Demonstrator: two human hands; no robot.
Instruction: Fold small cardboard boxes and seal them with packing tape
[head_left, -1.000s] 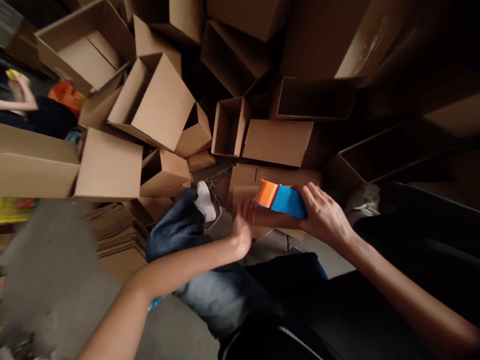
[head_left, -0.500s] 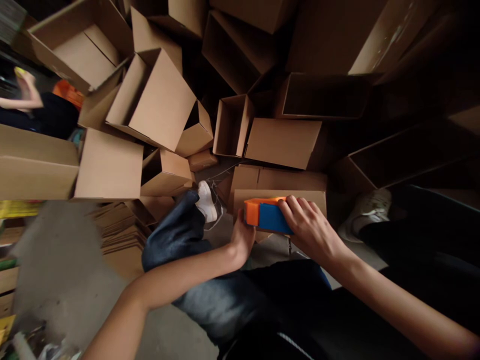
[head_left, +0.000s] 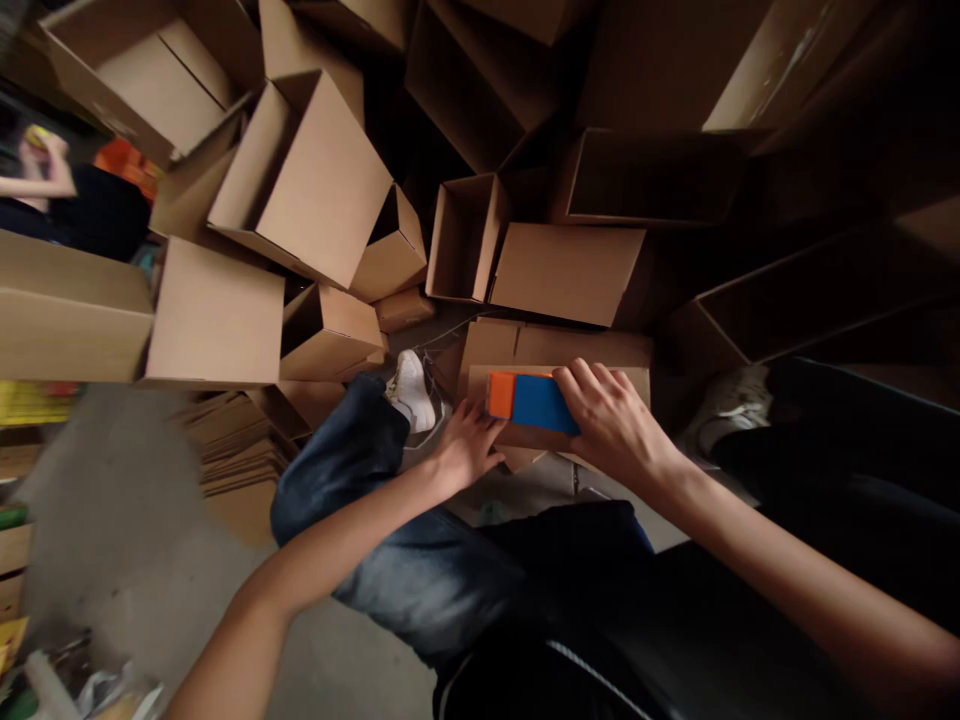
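Observation:
A rectangular blue pack with an orange end [head_left: 531, 402] lies level on top of an open cardboard box [head_left: 559, 345]. My right hand [head_left: 611, 420] sits over the pack's right end, fingers curled across the blue face. My left hand [head_left: 469, 445] rests just left of the orange end, fingers apart, touching the cardboard and holding nothing. The pack's underside is hidden.
Several open cardboard boxes [head_left: 300, 180] pile up ahead of me, with flattened cardboard [head_left: 244, 460] on the concrete floor [head_left: 105, 570]. My jeans-clad leg [head_left: 337, 470] and white sneaker [head_left: 411, 392] are below. A co-worker's raised arm [head_left: 37, 170] shows at upper left.
The pack has swung from tilted to level and come down onto the cardboard box. My right hand has shifted onto its right end, and my left hand now lies flatter on the cardboard.

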